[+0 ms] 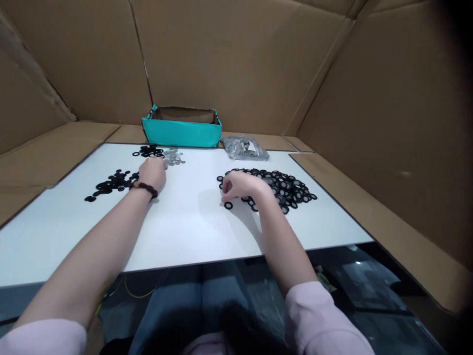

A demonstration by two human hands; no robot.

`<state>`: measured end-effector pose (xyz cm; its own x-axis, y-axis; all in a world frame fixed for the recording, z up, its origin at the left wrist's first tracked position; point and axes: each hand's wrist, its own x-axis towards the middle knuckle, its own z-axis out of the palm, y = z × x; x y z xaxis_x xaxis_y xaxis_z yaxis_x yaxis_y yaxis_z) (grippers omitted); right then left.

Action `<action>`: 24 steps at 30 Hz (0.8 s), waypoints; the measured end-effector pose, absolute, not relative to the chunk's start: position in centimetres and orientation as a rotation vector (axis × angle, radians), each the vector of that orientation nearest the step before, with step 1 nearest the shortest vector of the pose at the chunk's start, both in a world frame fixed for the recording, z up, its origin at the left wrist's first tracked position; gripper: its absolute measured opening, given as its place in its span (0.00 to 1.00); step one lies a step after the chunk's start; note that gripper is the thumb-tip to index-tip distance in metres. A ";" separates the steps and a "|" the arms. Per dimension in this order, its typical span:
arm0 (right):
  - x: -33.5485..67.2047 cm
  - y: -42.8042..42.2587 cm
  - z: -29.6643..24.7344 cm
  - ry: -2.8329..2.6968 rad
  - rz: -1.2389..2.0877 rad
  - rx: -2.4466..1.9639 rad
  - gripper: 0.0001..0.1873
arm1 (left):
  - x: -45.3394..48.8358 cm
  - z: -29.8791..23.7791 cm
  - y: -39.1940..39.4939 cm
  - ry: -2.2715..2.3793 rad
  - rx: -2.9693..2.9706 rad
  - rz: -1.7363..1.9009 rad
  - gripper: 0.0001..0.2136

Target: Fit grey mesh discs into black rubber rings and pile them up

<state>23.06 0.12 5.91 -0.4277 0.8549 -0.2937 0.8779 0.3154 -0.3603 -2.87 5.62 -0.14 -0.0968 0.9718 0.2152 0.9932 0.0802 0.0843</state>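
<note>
My left hand [152, 172] reaches far over the white board [185, 222], fingers curled down at a small heap of grey metal discs [173, 157]; what its fingertips hold is hidden. A dark bead bracelet sits on that wrist. My right hand [240, 186] is curled in a pinch at the left edge of a large pile of black rubber rings [281, 186]. One loose black ring [228, 205] lies just below its fingers. Two smaller groups of black rings lie on the left: a near group [111, 185] and a far group [150, 150].
A teal open box [182, 129] stands at the board's far edge. A clear plastic bag of grey parts [246, 148] lies to its right. Cardboard walls [236, 54] enclose the board on three sides. My knees show below the near edge.
</note>
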 end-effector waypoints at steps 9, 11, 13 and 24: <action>20.8 -0.7 5.7 2.354 -0.552 1.561 0.11 | -3.2 -0.2 5.7 -2.365 -1.877 -0.896 0.10; 20.8 -0.7 5.6 2.367 -0.546 1.551 0.12 | -3.3 -0.1 5.8 -2.357 -1.852 -1.044 0.09; 20.7 -0.7 5.5 2.382 -0.539 1.548 0.12 | -3.1 -0.1 6.0 -2.335 -1.852 -1.227 0.09; 20.0 1.1 2.9 2.904 -0.905 1.781 0.09 | 2.2 -0.2 4.5 -2.259 -2.525 -1.717 0.06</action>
<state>19.98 1.09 2.88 -0.4354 0.8984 0.0580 0.7063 0.3808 -0.5967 2.22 4.50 -0.17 0.0001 0.9845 0.1751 0.4321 -0.1580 0.8879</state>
